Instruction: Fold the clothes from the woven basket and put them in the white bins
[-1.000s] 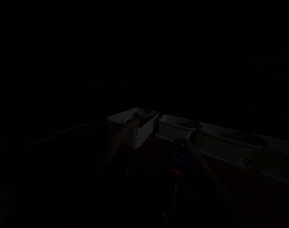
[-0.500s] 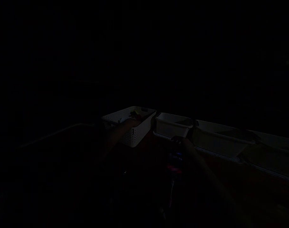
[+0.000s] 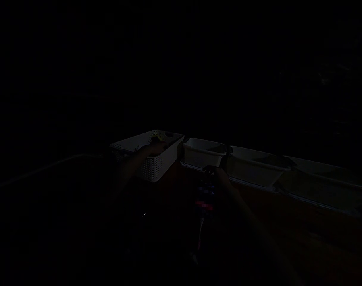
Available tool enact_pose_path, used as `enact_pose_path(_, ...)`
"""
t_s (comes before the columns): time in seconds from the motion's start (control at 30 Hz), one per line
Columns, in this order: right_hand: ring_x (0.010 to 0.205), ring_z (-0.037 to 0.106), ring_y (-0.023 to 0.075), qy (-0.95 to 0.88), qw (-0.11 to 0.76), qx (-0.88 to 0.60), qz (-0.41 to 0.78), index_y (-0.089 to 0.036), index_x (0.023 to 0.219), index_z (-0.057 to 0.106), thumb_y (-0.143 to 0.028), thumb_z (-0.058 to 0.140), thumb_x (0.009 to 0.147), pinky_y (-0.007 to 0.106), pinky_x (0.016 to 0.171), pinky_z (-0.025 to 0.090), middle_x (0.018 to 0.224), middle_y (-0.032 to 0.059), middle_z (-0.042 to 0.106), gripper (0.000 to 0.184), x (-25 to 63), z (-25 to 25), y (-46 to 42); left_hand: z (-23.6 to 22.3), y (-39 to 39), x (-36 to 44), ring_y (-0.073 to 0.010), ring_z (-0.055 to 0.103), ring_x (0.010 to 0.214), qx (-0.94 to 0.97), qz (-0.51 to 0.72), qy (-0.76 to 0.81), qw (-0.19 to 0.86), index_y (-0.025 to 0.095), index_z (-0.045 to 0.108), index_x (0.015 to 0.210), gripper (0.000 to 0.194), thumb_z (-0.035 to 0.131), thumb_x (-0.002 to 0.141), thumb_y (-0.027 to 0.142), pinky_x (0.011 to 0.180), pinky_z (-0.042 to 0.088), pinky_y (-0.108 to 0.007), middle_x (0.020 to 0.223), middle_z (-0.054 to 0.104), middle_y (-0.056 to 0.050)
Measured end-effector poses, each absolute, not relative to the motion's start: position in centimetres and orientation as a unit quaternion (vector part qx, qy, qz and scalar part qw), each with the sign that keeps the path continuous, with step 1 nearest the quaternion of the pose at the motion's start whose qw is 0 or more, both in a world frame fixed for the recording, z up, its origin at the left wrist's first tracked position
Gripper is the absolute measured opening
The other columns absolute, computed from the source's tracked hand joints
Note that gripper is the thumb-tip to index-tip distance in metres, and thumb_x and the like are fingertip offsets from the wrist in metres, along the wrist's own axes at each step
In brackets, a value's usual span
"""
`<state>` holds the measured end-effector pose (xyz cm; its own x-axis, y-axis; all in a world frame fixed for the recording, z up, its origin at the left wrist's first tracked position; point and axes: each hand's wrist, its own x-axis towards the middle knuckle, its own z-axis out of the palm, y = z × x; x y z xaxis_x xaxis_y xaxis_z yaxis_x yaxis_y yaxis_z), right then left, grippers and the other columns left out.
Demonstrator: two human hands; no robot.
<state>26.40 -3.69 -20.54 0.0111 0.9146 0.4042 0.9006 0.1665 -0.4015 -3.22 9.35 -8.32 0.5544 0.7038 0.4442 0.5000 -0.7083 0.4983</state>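
Head view, very dark. Left hand [image 3: 157, 148] inside perforated basket [image 3: 166, 167], 10 o'clock of lit device [image 3: 205, 198]; yellow item [image 3: 157, 139] at hand's 12. Right hand [image 3: 215, 171] half-curled at device's 12–1. Cannot tell either hand's hold. Basket: probably light, stiff plastic; grip rim. Tub [image 3: 201, 159]: smooth, flared, rectangular.

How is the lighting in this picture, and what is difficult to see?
Head view: very dark, top nearly black; basket and tubs show faintly; a screen glows blue and red; left hand and right hand are dim, grips unclear.
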Motion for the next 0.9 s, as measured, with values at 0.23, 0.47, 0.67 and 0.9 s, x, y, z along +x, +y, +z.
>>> enact_pose_path(0.23,0.084,0.063,0.0127,-0.7,0.291,-0.652,0.017,-0.026,0.108,0.065,-0.023,0.053,0.078,0.018,0.065,0.041,0.099,0.0011,0.068,0.032,26.2,-20.1,-4.1,-7.5,11.8,-3.7,-0.0145,0.058,0.078,0.834,0.377,0.364,0.175,0.017,0.065,0.083,0.027,0.046,0.065,0.007,0.069,0.043,-0.023,0.087,0.066,-0.003)
enact_pose_path(0.47,0.08,0.064,0.0134,-0.68,0.288,-0.673,0.028,-0.026,0.106,0.066,-0.028,0.053,0.079,0.018,0.061,0.04,0.097,0.0025,0.068,0.03,25.7,-19.5,-4.5,-4.8,13.3,-3.8,-0.0135,0.056,0.071,0.782,0.484,0.362,0.149,0.015,0.062,0.096,0.029,0.04,0.077,0.011,0.069,0.045,-0.024,0.082,0.062,-0.002)
enact_pose_path(0.67,0.083,0.063,0.0145,-0.68,0.295,-0.671,0.029,-0.023,0.101,0.066,-0.028,0.055,0.077,0.02,0.066,0.043,0.097,0.0033,0.067,0.027,25.8,-19.5,-4.6,-2.9,10.4,-1.8,-0.0209,0.054,0.098,0.756,0.563,0.334,-0.018,0.014,0.061,0.096,0.021,0.054,0.08,0.026,0.089,0.042,-0.034,0.102,0.058,-0.008)
enact_pose_path(0.9,0.101,0.059,0.0163,-0.669,0.535,-0.483,0.184,-0.021,0.122,0.053,-0.043,0.059,0.077,0.027,0.082,0.048,0.115,0.0071,0.06,0.05,23.7,-17.4,-5.8,-0.8,1.9,3.9,-0.0175,0.057,0.089,0.778,0.594,0.205,-0.005,0.017,0.057,0.102,0.021,0.047,0.089,0.03,0.085,0.043,-0.031,0.092,0.06,-0.005)
